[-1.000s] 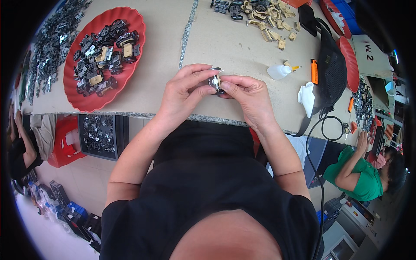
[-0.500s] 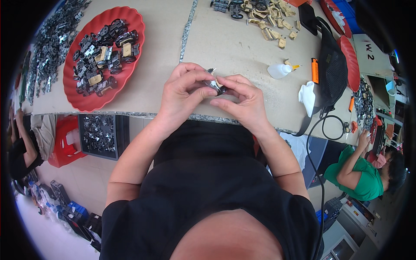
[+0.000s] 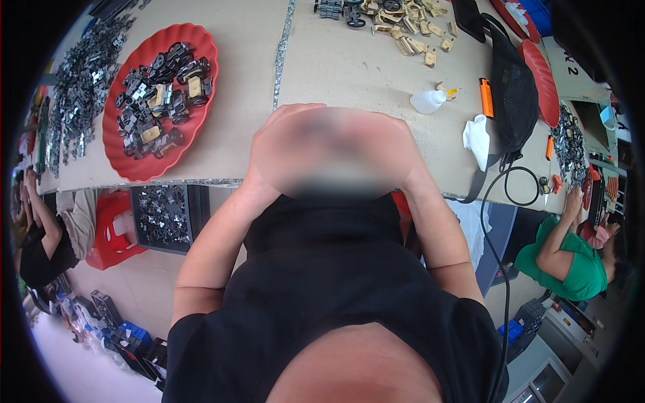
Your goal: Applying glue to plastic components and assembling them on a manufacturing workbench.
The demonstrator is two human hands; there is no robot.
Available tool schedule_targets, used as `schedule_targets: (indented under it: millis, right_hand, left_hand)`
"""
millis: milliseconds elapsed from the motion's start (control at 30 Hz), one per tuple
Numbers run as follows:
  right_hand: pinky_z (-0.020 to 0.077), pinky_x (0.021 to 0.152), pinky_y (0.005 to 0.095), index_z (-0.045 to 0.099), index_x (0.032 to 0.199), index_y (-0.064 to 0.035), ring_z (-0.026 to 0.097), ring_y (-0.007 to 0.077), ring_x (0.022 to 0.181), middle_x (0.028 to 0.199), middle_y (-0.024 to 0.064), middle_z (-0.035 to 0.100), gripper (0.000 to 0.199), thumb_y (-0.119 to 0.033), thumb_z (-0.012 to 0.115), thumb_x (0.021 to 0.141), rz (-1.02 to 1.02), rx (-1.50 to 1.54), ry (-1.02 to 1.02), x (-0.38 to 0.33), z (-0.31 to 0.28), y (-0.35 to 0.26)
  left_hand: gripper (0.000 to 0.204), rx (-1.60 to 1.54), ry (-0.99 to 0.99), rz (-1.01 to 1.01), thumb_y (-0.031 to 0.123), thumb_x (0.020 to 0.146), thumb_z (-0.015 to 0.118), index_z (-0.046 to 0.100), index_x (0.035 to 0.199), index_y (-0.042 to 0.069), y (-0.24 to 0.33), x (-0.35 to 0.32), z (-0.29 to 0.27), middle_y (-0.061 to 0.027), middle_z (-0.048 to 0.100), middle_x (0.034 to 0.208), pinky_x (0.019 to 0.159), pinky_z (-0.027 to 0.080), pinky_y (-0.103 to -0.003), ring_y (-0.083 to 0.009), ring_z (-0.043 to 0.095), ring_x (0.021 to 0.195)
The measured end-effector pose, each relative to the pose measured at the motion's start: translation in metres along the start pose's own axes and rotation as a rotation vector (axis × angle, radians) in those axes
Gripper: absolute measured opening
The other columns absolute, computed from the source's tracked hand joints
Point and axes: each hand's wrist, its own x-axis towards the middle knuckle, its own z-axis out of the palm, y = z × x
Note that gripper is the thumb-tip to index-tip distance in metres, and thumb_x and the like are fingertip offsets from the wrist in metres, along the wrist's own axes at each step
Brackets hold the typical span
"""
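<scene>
My left hand [image 3: 270,149] and my right hand [image 3: 402,151] are close together over the near edge of the table. A blurred patch covers the fingers of both, so their grip is hidden. Between them shows only a dark smudge that I cannot make out. Half a second ago the fingertips of both hands pinched a small black and tan toy car chassis there. To the left, a red scalloped tray [image 3: 200,138] holds several black toy car chassis [image 3: 178,106] with wheels, a few carrying tan parts.
Loose tan plastic parts [image 3: 430,59] lie at the far side. At the right are a white squeeze bottle [image 3: 427,102], an orange cutter [image 3: 486,98], a crumpled tissue [image 3: 476,140] and a black bag [image 3: 516,94] with a cable. Dark parts [image 3: 77,87] are heaped far left. Co-workers sit on both sides.
The view has shifted slightly, so the table's things sit a little differently in it. A blur now covers my fingers and what was between them; both hands remain together in about the same place.
</scene>
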Motion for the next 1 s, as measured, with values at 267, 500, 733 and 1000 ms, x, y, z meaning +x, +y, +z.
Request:
schedule_targets:
  millis: [267,500,733,1000]
  right_hand:
    - [0.0521,0.073,0.0252,0.061,0.098,0.0037,0.061,0.0130,0.081,0.091,0.0095,0.063,0.018,-0.008,0.061,0.085,0.186,0.275,0.016,0.003,0.001,-0.003]
    - [0.0526,0.069,0.0251,0.059,0.097,0.0021,0.061,0.0126,0.079,0.090,0.0072,0.063,0.016,-0.006,0.061,0.084,0.197,0.228,0.025,0.002,0.005,-0.006]
    - [0.0535,0.071,0.0270,0.058,0.101,0.0052,0.062,0.0140,0.077,0.092,0.0101,0.062,0.021,-0.011,0.058,0.087,0.131,0.332,0.138,0.001,0.003,-0.001]
    - [0.0539,0.072,0.0274,0.057,0.106,0.0053,0.062,0.0139,0.077,0.094,0.0109,0.062,0.024,-0.012,0.051,0.091,0.071,0.294,0.137,-0.007,-0.005,-0.002]
  left_hand:
    - [0.036,0.025,-0.003,-0.049,-0.003,0.079,0.062,0.052,0.114,0.001,-0.002,-0.002,0.002,-0.0105,0.053,0.110,0.087,0.050,-0.030,-0.0183,0.058,0.099]
    - [0.037,0.204,-0.065,0.105,-0.002,0.079,0.063,0.051,0.114,0.001,-0.003,-0.001,0.000,-0.0118,0.053,0.114,0.088,0.050,-0.032,-0.0203,0.059,0.100]
    - [0.039,-0.068,0.003,-0.004,-0.004,0.080,0.059,0.044,0.116,0.001,-0.004,0.000,-0.003,-0.0162,0.052,0.120,0.092,0.045,-0.032,-0.0221,0.056,0.107]
    - [0.033,0.574,-0.068,0.117,0.002,0.087,0.050,0.042,0.119,0.001,0.001,0.014,-0.032,-0.0205,0.048,0.125,0.097,0.038,-0.037,-0.0327,0.043,0.122]
